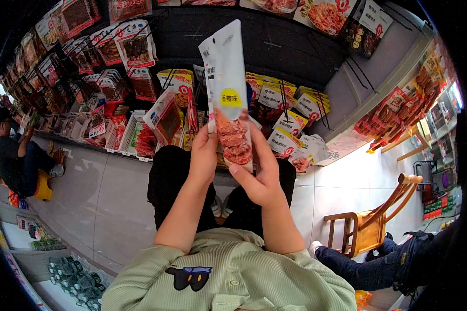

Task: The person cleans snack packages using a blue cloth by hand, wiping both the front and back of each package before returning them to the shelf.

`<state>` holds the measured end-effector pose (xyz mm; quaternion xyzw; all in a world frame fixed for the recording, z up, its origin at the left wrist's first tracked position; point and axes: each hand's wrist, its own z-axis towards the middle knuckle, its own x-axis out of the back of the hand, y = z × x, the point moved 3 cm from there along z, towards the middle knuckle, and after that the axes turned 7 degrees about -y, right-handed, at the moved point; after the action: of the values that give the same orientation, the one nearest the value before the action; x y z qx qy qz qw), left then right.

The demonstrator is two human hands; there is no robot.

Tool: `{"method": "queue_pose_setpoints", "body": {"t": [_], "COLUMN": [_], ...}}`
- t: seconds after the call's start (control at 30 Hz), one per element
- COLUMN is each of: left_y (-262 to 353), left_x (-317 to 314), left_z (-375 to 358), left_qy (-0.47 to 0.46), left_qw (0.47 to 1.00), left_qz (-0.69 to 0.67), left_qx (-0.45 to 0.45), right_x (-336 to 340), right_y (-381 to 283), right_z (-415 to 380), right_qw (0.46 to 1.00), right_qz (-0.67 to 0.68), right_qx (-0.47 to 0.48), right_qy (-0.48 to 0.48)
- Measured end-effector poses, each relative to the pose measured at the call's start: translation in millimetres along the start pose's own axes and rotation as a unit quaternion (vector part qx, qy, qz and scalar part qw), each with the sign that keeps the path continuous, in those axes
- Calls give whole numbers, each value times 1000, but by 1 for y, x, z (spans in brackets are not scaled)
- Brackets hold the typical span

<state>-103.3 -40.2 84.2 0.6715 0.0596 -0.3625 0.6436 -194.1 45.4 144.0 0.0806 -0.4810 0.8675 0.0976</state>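
Note:
A tall white snack packet (233,135) with a yellow oval label and a meat picture is held upright in front of my chest. My left hand (204,153) is closed on its lower left side. On the lower right side, my right hand (260,173) grips it with the thumb across the front. Part of another packet or its side panel shows behind the front one; I cannot tell which. Just left of my left hand leans a red and white packet (163,116), apart from my fingers.
Hanging packets (135,44) and yellow-topped packets (288,124) fill the dark rack ahead. White baskets (135,135) stand low at left. A wooden chair (368,223) is at right, beside a person's legs (363,267). Another person (15,155) sits far left.

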Motion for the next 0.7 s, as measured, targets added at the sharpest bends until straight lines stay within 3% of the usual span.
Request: {"method": "queue_pose_setpoints", "body": {"t": [0.23, 0.53, 0.6, 0.7], "left_y": [8, 17, 17, 23], "left_x": [-3, -2, 0, -6], "left_z": [-5, -7, -7, -11], "left_qy": [43, 83, 74, 49], "left_qw": [999, 994, 992, 988], "left_qz": [-20, 18, 48, 59], "left_qx": [14, -66, -93, -131], "right_x": [-3, -6, -3, 0], "right_y": [-2, 9, 11, 13], "right_z": [5, -2, -4, -5], "right_qw": [999, 987, 978, 962], "right_qz": [-33, 85, 105, 145], "right_qx": [24, -58, -101, -95], "right_qy": [-12, 123, 151, 210]}}
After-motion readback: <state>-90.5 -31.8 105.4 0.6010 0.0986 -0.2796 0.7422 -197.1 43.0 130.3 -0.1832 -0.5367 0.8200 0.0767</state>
